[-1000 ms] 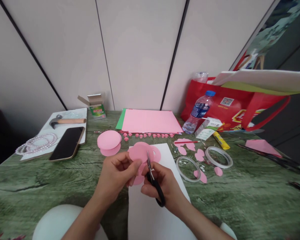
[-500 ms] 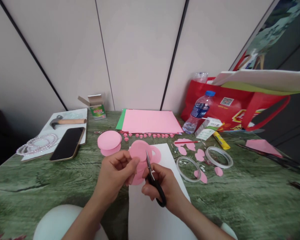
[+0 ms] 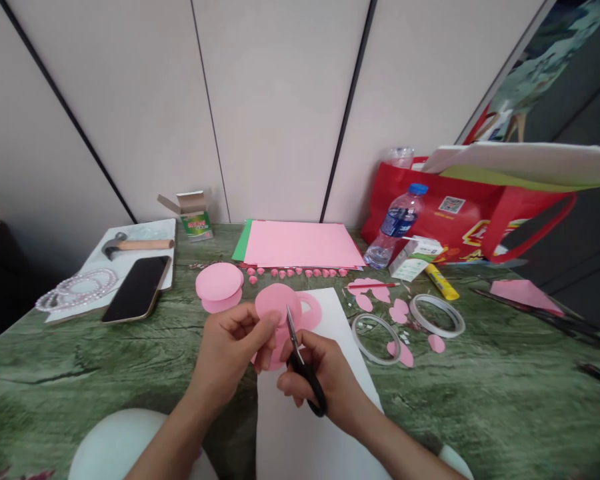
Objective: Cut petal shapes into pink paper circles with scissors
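Just below the frame's centre, the left hand (image 3: 235, 339) pinches a pink paper disc (image 3: 274, 301) between thumb and fingers; the right hand (image 3: 327, 373) grips black-handled scissors (image 3: 304, 369), blades across the disc's right side. Below lies a white sheet (image 3: 307, 427); right of centre, tape rolls (image 3: 454, 329); upper left, a hammer (image 3: 150, 245).

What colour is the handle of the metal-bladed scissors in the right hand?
The handle is black, clearest in head view.

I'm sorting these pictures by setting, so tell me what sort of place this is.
Probably an indoor craft table against a panelled wall: the right hand holds scissors, pink circles lie stacked to the left, and coloured sheets lie near the wall.
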`<control>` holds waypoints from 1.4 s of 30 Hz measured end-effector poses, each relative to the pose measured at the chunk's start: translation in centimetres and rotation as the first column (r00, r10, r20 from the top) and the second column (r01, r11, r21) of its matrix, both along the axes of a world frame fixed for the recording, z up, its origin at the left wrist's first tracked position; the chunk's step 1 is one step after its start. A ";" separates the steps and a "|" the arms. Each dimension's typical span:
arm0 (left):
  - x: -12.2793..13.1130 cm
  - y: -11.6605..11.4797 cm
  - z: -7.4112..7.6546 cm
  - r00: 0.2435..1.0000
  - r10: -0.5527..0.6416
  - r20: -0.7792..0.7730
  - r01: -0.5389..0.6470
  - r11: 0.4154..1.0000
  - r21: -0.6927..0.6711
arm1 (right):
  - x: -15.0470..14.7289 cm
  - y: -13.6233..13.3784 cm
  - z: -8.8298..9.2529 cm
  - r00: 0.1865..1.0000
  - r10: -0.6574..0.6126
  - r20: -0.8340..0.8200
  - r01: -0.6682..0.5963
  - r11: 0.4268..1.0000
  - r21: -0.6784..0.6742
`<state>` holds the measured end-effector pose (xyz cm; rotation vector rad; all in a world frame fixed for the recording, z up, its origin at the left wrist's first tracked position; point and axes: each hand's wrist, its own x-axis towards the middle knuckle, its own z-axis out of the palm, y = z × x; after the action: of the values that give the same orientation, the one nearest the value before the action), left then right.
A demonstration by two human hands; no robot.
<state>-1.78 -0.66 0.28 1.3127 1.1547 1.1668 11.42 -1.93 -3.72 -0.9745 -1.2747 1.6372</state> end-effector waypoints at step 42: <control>-0.3 0.0 -0.1 0.997 0.045 0.055 -0.046 0.999 0.014 | 0.8 0.3 0.1 1.000 -0.009 -0.025 0.010 1.000 0.008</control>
<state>-2.08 -0.65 0.20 1.2642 1.1436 1.2396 12.18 -1.61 -3.65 -0.9504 -1.2572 1.6308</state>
